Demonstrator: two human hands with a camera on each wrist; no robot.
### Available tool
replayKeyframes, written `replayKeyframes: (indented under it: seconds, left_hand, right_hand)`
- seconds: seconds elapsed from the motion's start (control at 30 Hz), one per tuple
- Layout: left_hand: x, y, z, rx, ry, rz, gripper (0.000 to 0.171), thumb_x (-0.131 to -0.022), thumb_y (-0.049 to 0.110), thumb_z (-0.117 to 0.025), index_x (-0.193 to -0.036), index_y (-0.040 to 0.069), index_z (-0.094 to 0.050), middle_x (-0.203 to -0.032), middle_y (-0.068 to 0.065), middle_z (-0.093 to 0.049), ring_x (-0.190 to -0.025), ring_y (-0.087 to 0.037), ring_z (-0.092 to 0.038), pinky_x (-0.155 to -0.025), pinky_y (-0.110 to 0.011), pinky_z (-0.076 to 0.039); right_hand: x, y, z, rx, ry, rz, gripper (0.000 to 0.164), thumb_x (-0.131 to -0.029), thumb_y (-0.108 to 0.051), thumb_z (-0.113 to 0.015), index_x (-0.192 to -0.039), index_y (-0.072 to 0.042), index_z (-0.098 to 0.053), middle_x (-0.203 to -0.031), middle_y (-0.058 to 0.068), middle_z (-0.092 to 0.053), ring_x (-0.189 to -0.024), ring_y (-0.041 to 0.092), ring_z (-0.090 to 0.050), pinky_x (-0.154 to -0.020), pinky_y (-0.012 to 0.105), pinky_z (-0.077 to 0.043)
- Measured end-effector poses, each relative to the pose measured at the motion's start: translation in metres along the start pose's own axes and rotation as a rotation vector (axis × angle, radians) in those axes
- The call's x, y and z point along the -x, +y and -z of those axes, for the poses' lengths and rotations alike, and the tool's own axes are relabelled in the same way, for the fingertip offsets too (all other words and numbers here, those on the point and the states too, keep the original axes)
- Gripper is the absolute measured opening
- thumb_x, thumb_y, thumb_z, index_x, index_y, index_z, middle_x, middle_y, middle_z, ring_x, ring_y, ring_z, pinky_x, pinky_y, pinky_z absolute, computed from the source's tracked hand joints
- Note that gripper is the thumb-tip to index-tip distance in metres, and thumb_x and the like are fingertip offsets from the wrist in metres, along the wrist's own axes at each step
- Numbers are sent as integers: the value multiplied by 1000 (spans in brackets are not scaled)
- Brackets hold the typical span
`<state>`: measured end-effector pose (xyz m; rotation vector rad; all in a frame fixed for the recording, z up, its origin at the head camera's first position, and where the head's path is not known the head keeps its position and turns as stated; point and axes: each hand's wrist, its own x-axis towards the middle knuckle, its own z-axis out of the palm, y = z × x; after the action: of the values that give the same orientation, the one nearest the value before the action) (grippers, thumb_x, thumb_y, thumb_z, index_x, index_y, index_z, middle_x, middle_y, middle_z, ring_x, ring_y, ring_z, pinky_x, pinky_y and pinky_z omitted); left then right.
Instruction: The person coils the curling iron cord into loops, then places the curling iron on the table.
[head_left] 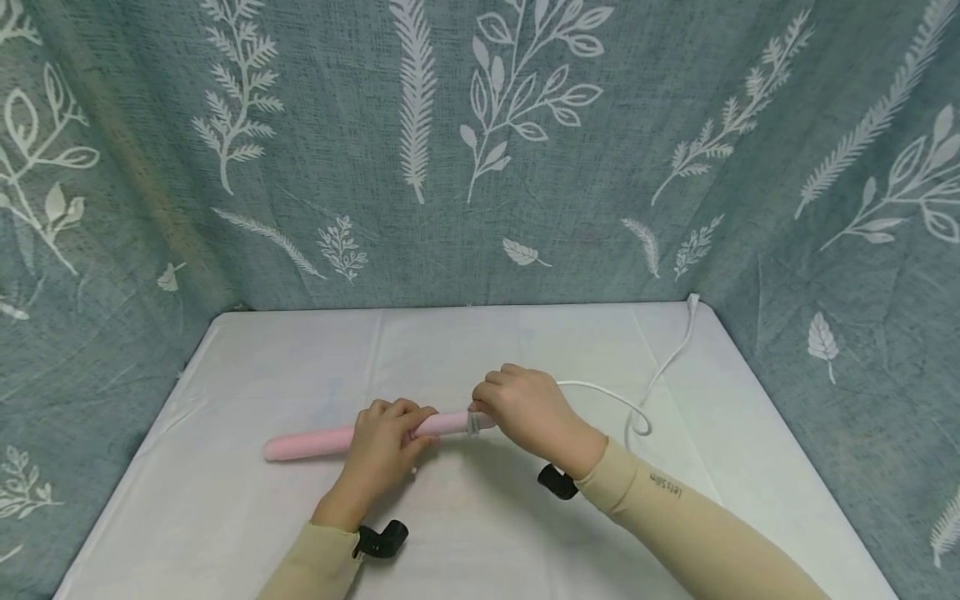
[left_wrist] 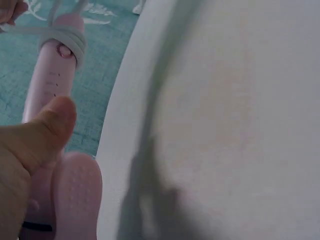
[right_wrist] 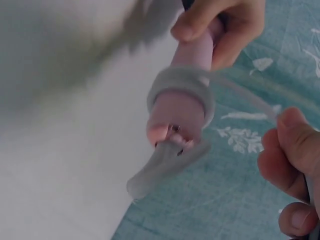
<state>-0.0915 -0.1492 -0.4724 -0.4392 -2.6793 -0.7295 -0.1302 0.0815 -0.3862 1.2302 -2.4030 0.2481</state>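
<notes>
A pink curling iron (head_left: 311, 443) lies crosswise over the white table, its long barrel pointing left. My left hand (head_left: 382, 446) grips it around the handle, thumb along the side near the clamp lever (left_wrist: 76, 195). Turns of white cord (right_wrist: 180, 82) circle the handle's end, close to the round button (left_wrist: 64, 50). Between thumb and fingers, my right hand (head_left: 536, 417) pinches a length of that cord, drawn out to the side of the handle in the right wrist view. A bent grey sleeve (right_wrist: 160, 170) joins the cord to the handle's end.
The cord's free part (head_left: 600, 389) runs right across the white table (head_left: 285, 358), makes a small loop, and reaches its plug (head_left: 693, 298) at the far right edge. A green leaf-patterned curtain (head_left: 337, 150) surrounds the table's back and sides.
</notes>
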Motion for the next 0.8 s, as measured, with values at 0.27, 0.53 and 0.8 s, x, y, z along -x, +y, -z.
replayKeyframes:
  seconds: [0.27,0.53,0.8]
  left_hand:
    - [5,4,6,40,-8,-35,36,-76,29,-82,-109,18,-73,-99,5,-64,-90,-22,-49,-79,-40,-35]
    - [9,0,4,39,-1,-96,34,-75,30,-82,-107,21,-73,-99,5,-63,-91,-20,-48,-80,-40,-35]
    - [10,0,8,85,44,-86,37,-74,29,-83,-109,20,-73,-102,6,-63,-96,-21,-48,-85,-43,-33]
  right_hand:
    - [-3,15,0,-116,-23,-83,12,-86,-32,-73,-86,-20,-73,-77,-11,-61,-72,7,-56,-60,23,-47]
    - [-2,27,-10,-211,-6,-119,14,-86,-32,-72,-89,-18,-73,-79,-10,-62,-72,6,-56,-61,22,-47]
    - [3,41,-25,-245,-14,-185,11,-90,-30,-69,-88,-20,-73,-77,-11,-62,-68,5,-53,-59,23,-44]
